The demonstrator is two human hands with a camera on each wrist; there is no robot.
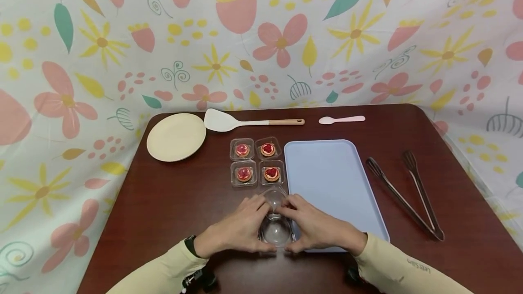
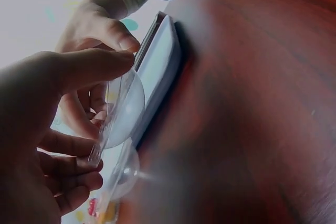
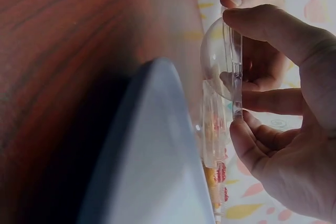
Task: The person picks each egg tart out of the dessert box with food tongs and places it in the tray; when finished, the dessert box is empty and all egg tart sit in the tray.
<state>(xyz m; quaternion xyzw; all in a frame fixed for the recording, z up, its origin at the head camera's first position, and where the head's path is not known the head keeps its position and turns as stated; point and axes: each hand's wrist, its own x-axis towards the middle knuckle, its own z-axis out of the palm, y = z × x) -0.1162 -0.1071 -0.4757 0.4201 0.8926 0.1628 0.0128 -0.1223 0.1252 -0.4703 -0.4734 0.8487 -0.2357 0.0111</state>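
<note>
My left hand (image 1: 244, 226) and right hand (image 1: 316, 226) grip opposite sides of a clear plastic domed piece (image 1: 277, 231) near the table's front. In the left wrist view its dome (image 2: 131, 106) bulges toward the tabletop, the rim pinched between thumb and fingers. The right wrist view shows the right thumb and fingers on the same rim (image 3: 237, 72). Just beyond lies a second clear dome (image 1: 273, 196); I cannot tell whether the two are joined. Behind it, several small red-topped tarts (image 1: 271, 174) sit in clear square plastic containers (image 1: 244, 182).
A pale blue tray (image 1: 333, 185) lies right of the containers, partly behind my right hand. Metal tongs (image 1: 404, 198) rest farther right. Along the back are a cream plate (image 1: 176, 137), a white spatula (image 1: 222, 120) with a wooden handle and a pink spoon (image 1: 341, 120).
</note>
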